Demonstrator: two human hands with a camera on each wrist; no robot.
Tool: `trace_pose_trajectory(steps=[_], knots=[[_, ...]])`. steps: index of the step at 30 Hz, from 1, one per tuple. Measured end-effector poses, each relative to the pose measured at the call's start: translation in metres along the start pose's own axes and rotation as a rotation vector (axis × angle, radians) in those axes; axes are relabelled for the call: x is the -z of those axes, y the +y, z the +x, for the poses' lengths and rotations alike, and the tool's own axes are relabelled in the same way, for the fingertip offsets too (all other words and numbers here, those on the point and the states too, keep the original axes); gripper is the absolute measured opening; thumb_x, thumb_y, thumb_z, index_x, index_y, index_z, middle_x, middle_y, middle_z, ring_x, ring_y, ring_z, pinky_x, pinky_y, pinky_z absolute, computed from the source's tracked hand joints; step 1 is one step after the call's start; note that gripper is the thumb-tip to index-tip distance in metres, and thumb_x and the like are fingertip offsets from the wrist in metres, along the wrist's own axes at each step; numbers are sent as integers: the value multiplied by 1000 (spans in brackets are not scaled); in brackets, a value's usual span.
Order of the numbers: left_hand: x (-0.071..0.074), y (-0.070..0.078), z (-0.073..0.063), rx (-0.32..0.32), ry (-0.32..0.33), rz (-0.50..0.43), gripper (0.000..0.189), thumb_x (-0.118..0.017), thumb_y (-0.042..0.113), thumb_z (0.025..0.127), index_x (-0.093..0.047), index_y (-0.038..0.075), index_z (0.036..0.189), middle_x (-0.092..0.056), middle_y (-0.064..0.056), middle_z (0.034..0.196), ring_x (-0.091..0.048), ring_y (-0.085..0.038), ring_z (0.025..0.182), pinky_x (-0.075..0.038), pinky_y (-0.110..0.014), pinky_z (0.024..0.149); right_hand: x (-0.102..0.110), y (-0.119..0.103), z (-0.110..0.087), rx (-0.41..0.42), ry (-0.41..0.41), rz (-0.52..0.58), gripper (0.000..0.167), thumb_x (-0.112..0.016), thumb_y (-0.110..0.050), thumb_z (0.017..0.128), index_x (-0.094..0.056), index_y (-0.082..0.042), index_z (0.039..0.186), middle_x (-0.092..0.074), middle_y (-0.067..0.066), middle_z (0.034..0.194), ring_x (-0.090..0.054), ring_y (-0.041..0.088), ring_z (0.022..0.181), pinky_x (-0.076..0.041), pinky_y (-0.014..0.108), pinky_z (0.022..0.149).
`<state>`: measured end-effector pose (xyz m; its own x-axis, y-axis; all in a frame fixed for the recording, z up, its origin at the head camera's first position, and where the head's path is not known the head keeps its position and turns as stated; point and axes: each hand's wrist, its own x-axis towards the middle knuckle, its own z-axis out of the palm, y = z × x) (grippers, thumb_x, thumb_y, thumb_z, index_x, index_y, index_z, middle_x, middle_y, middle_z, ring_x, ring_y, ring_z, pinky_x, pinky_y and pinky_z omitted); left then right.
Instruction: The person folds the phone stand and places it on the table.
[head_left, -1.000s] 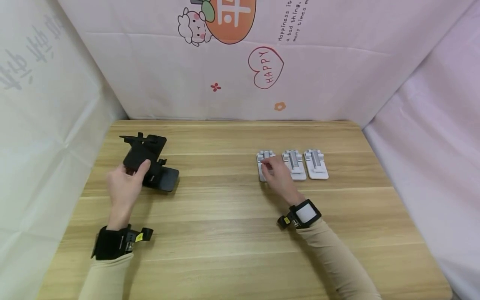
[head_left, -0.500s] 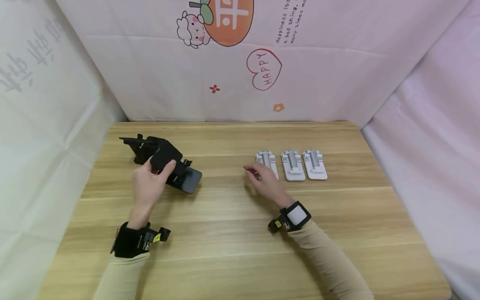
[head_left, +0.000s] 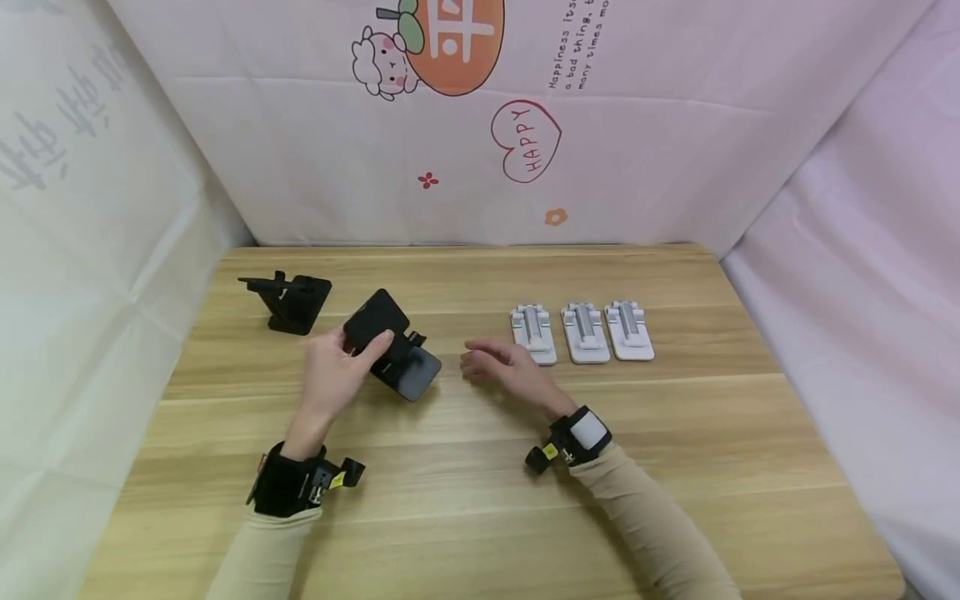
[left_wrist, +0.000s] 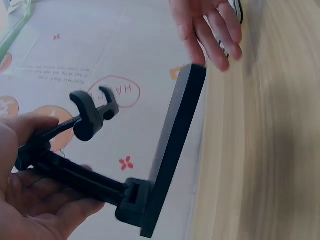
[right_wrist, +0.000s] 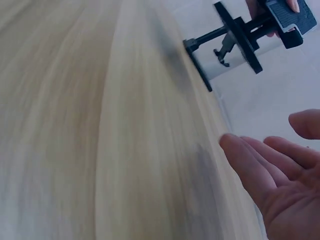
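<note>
My left hand (head_left: 330,375) grips a black folding phone stand (head_left: 415,372) by its upper plate, thumb on top. The stand is unfolded and held above the table; its flat base, arm and hooked rests show in the left wrist view (left_wrist: 172,150). To its right is my right hand (head_left: 513,377), fingers loosely extended and holding nothing. In the right wrist view that palm (right_wrist: 295,200) faces the held stand, apart from it. Another black phone stand (head_left: 300,304) stands unfolded at the table's back left.
Three white folded phone stands (head_left: 533,335) lie in a row on the right of the wooden table (head_left: 450,517), just beyond my right hand. White printed cloth (head_left: 337,167) hangs behind the table and along both sides.
My left hand has carried the black phone stand right, away from the other black one. My right hand has drawn left, off the nearest white stand, toward the black stand.
</note>
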<state>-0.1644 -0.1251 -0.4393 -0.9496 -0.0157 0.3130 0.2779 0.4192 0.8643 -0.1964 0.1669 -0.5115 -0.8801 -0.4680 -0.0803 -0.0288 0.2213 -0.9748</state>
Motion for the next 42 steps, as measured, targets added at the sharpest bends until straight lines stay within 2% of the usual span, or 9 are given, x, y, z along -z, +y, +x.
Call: trace_pose_trajectory(steps=[4,8,11,15,20,28,35,37,42], knots=[[-6,7,0,-1,-101,33,38,-78,25,94,-73,-1,122,-78,-18,95,-65,-16,70,-49,-17,60,-2,-3,0,-58,-109,147,58,-48,-36,111,-42,3,153,-61,20,142,-67,33,122,-54,40,105],[-13,13,0,-30,-185,42,40,-78,26,94,-72,0,124,-78,-16,95,-63,-18,69,-49,-21,59,-4,-5,1,-123,-187,219,61,-45,-42,111,-41,0,155,-57,19,148,-64,34,126,-53,42,106],[-18,16,0,-65,-241,38,41,-78,25,94,-71,1,127,-78,-15,99,-64,-16,70,-50,-22,60,-6,-5,2,-182,-182,254,62,-48,-45,109,-45,-2,153,-61,19,142,-67,29,120,-55,41,103],[-24,20,0,-104,-311,44,44,-77,25,95,-69,2,131,-78,-14,99,-63,-12,67,-51,-22,61,-11,-6,1,-224,-156,360,53,-51,-39,109,-55,0,143,-70,15,124,-72,20,105,-60,36,93],[-26,26,0,-103,-384,53,47,-77,28,95,-68,2,132,-78,-12,97,-64,-11,69,-52,-24,62,-14,-6,1,-225,-172,465,32,-48,-29,110,-66,-5,122,-76,6,106,-75,16,90,-62,28,76],[-26,29,3,-74,-492,30,41,-77,31,94,-73,3,123,-78,-6,97,-63,-14,74,-50,-26,67,-10,-3,-1,-174,-242,490,23,-44,-10,109,-66,-4,116,-74,1,100,-71,9,78,-59,21,66],[-24,28,5,-25,-557,-41,38,-76,29,95,-73,5,124,-78,-6,110,-71,-21,106,-55,-42,87,-6,0,-3,-142,-296,521,26,-44,-6,107,-63,-5,124,-76,1,104,-73,10,82,-60,22,68],[-24,27,5,-19,-558,-45,39,-75,30,95,-72,7,126,-77,-4,113,-69,-22,114,-54,-46,93,-6,0,-3,-131,-301,512,28,-44,-5,107,-62,-2,128,-77,1,105,-73,10,83,-60,22,69],[-26,25,5,-14,-535,-71,47,-76,31,95,-66,11,136,-74,-3,122,-66,-22,119,-53,-49,98,-5,-1,-4,-89,-303,484,36,-44,-7,108,-51,12,138,-76,0,107,-73,10,84,-60,21,70]])
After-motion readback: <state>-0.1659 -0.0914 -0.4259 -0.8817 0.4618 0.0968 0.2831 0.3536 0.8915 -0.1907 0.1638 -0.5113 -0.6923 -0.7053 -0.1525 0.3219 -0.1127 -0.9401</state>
